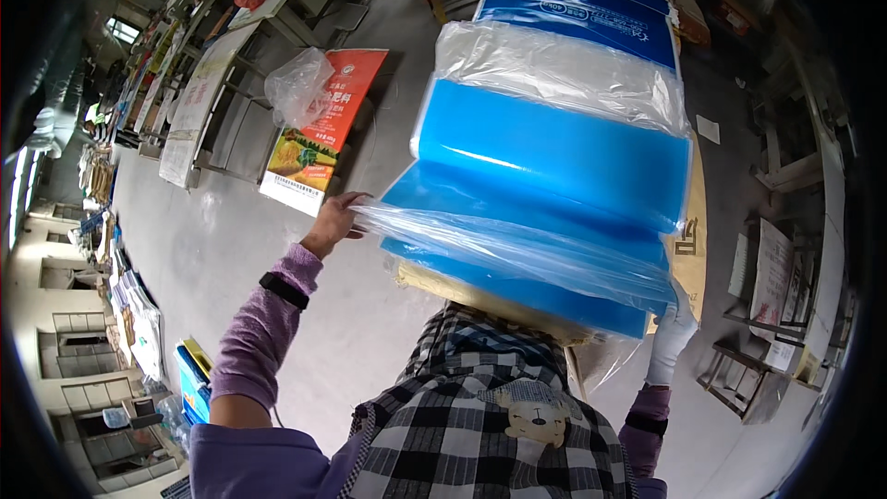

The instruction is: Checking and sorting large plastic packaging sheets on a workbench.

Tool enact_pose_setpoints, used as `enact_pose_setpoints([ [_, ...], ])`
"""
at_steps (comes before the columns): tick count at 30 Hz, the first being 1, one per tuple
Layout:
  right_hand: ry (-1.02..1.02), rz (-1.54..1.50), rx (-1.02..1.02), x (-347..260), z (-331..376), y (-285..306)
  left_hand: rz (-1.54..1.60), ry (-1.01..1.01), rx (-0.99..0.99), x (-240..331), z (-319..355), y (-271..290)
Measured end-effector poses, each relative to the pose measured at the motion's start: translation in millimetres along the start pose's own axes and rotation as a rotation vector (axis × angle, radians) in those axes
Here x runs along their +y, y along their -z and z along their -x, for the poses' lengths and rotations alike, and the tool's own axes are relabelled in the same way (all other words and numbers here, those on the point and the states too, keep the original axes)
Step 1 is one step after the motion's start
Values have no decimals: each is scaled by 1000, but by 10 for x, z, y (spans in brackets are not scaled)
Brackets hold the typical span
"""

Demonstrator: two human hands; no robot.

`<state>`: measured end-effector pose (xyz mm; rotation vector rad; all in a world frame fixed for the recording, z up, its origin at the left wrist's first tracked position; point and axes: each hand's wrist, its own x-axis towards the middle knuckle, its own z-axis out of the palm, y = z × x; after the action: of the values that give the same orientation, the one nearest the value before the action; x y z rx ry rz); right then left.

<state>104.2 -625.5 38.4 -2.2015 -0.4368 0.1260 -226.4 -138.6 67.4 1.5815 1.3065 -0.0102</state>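
Note:
A gathered strip of clear plastic film (517, 245) stretches across a pile of bright blue plastic bags (554, 152) in front of me. My left hand (334, 224) is closed on the film's left end, just past the pile's left edge. At the right edge, my right hand (676, 314), in a white glove, grips the other end; its fingers are partly hidden by the film. Beyond the bright blue bags lies a band of folded clear plastic (559, 65), and past that a dark blue printed bag (577, 9).
The pile rests on a yellowish printed sack (688, 240). On the floor to the left lies a red and green printed bag (337, 120) with crumpled clear plastic (297, 88) on it. A wooden stool (739, 374) stands at right. Tables (208, 97) line the left side.

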Motion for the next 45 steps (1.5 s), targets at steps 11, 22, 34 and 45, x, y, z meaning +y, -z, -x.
enact_pose_setpoints([
  [11, -82, -76, -1, 117, 41, -37, 1317, -148, -18, -205, -501, -656],
  [22, -5, -73, -66, 168, -241, 161, 1065, -207, -244, -107, -446, -425],
  [34, -9, -40, -60, 283, -206, 226, 749, -340, 106, -216, -811, -618],
  [45, -126, -141, -56, 560, 21, 253, 941, -238, -408, -421, -1164, -655],
])
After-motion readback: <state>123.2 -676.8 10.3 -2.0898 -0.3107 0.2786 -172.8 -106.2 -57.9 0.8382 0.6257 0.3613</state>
